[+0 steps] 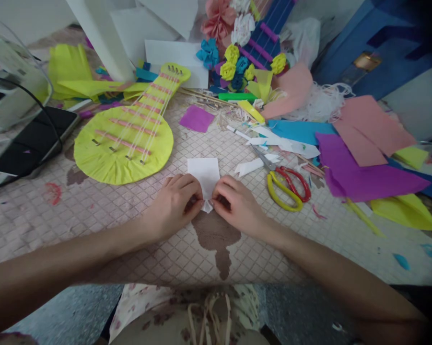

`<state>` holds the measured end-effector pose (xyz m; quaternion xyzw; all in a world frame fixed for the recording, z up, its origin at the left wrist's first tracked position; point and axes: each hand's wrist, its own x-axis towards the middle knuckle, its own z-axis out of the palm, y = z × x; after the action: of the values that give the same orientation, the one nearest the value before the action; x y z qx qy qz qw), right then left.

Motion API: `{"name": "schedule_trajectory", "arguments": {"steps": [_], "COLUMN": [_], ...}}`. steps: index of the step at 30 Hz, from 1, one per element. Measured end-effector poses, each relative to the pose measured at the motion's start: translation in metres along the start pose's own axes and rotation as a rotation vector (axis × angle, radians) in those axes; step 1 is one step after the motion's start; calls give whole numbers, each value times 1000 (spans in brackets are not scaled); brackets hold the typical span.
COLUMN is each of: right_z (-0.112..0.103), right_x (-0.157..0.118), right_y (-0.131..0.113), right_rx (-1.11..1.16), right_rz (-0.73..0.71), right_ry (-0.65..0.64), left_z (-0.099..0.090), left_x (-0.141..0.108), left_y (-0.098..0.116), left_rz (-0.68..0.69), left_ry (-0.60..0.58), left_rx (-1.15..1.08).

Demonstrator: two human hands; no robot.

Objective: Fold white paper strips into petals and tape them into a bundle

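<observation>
Between my hands, close to the table's front edge, lies a white piece of paper (204, 171). Its near end is gathered or folded to a narrow tip. My left hand (177, 203) pinches that end from the left, thumb and index finger together. From the right, my right hand (239, 206) pinches the same end. Both hands' other fingers are curled. Right of my right hand lie scissors (287, 189) with one yellow and one red handle. Up and left of the paper rests a yellow paper-covered lute-like instrument model (125, 141) with pink bars and white strings.
A small purple square (197, 118) lies beyond the paper. Coloured sheets, including a purple one (367, 172), cover the right side. A dark phone (36, 139) and black cable are at left. Paper flowers (232, 62) and a blue instrument model (266, 38) stand at the back.
</observation>
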<state>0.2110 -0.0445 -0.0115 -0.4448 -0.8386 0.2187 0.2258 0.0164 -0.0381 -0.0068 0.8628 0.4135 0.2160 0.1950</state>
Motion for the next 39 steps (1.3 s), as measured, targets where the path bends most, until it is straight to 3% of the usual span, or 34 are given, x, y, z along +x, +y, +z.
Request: {"name": "schedule_trajectory", "arguments": {"steps": [17,39], "right_z": [6,-1], "right_x": [-1,-3], "right_y": [-3,-4], "right_rx": [-191,-97], "right_rz": [-38,-41], "right_ry": [10,-63], "left_z": [3,-3], "left_x": [-1,-4], "left_y": [1,-2], "left_rz": [-7,46], "left_ry": [-10,-86], "left_rx": [69,67]}}
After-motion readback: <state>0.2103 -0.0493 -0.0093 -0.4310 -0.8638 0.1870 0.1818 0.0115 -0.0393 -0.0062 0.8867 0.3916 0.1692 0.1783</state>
